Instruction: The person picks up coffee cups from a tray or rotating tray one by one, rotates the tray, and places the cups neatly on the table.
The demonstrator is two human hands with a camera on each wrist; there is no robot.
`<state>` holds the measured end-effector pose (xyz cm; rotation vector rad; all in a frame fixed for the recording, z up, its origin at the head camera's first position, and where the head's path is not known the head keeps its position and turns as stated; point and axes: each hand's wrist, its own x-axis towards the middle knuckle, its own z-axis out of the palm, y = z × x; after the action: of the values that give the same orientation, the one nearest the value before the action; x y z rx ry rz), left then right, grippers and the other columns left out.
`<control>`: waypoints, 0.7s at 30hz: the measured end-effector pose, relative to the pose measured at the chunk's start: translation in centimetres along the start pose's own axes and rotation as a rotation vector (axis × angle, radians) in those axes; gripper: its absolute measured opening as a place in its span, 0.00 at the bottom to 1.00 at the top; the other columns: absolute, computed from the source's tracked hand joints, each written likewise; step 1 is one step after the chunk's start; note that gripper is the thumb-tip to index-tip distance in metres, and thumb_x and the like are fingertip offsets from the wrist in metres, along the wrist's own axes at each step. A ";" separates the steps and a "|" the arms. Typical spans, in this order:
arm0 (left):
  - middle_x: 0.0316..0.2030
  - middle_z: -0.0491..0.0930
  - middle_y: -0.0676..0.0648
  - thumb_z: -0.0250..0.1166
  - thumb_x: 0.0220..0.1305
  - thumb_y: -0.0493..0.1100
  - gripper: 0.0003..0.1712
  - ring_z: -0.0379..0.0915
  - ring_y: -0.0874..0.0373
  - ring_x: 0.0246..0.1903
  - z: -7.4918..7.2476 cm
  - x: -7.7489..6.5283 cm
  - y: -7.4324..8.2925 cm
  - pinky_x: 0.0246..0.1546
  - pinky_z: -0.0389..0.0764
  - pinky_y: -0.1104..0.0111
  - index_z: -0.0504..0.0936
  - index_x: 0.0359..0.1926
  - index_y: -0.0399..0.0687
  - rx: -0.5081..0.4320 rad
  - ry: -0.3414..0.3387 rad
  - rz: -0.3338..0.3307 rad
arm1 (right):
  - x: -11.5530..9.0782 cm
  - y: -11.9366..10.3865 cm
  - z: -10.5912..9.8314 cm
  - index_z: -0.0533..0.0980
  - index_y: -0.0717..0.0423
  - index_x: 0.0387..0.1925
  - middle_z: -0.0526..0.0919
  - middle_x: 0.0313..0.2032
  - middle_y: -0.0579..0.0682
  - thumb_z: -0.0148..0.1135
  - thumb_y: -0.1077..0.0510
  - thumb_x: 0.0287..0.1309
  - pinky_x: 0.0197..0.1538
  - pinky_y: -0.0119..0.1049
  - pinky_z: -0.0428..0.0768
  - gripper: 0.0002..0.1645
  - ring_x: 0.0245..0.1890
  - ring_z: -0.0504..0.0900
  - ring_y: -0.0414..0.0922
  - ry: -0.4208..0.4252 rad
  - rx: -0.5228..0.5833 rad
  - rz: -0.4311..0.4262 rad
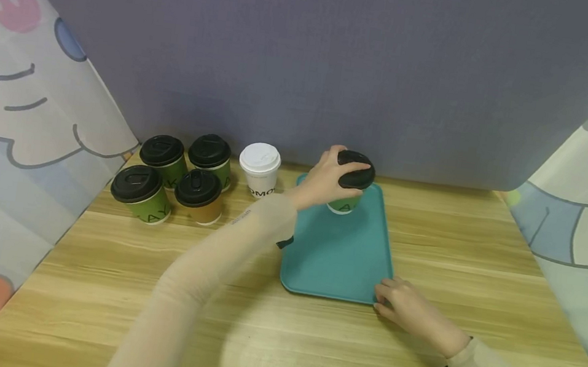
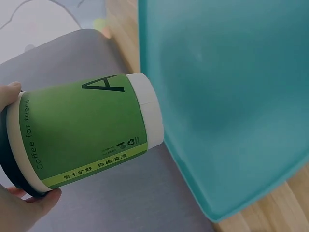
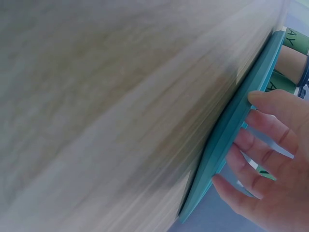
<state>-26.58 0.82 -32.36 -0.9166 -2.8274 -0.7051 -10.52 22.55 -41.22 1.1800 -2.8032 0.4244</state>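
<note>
A green paper coffee cup (image 2: pixel 91 128) with a black lid hangs from my left hand (image 1: pixel 326 178), thumb and fingers gripping it around the lid. In the head view the cup overlaps the far end of a teal rectangular tray (image 1: pixel 337 254); its white base shows by the tray's rim in the left wrist view. My right hand (image 1: pixel 408 307) holds the tray at its near right corner. In the right wrist view, the thumb and bent fingertips (image 3: pixel 241 140) lie along the rim.
Left of the tray stands a white lidded cup (image 1: pixel 259 169). Farther left are several black-lidded cups, green ones (image 1: pixel 151 208) and an orange-brown one (image 1: pixel 207 209). A grey panel (image 1: pixel 308 74) rises behind the wooden table (image 1: pixel 464 249), with printed curtains at both sides.
</note>
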 end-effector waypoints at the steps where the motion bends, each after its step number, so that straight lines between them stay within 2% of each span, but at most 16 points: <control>1: 0.63 0.46 0.42 0.59 0.52 0.62 0.32 0.47 0.48 0.60 -0.2 -0.3 -0.1 0.51 0.67 0.58 0.65 0.59 0.72 0.000 0.008 0.009 | 0.0 0.0 0.0 0.66 0.48 0.18 0.65 0.20 0.37 0.67 0.61 0.42 0.25 0.29 0.64 0.15 0.21 0.60 0.33 0.001 0.001 0.001; 7: 0.62 0.48 0.38 0.60 0.52 0.60 0.31 0.49 0.46 0.60 -1.1 -2.0 -0.9 0.52 0.66 0.56 0.67 0.59 0.67 0.020 0.048 0.087 | 0.0 -0.1 -0.1 0.66 0.48 0.18 0.65 0.20 0.37 0.67 0.61 0.42 0.25 0.30 0.64 0.16 0.21 0.60 0.33 0.006 -0.004 -0.001; 14: 0.62 0.48 0.37 0.62 0.51 0.59 0.31 0.48 0.43 0.60 -1.7 -3.8 -2.0 0.52 0.65 0.53 0.68 0.58 0.66 0.010 0.085 0.087 | 0.0 -0.1 -0.1 0.66 0.48 0.18 0.65 0.20 0.37 0.67 0.61 0.42 0.25 0.29 0.63 0.16 0.21 0.60 0.34 0.001 -0.011 0.013; 21: 0.60 0.51 0.35 0.65 0.50 0.55 0.30 0.50 0.43 0.58 -1.9 -5.6 -3.6 0.52 0.62 0.51 0.72 0.56 0.60 -0.026 0.170 0.118 | 0.0 -0.2 -0.1 0.66 0.49 0.18 0.65 0.20 0.37 0.67 0.61 0.42 0.25 0.28 0.64 0.15 0.22 0.60 0.34 0.003 -0.001 0.011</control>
<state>-24.20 -5.60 -33.32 -0.9691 -2.5992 -0.7665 -10.37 22.49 -41.06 1.1626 -2.8083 0.4254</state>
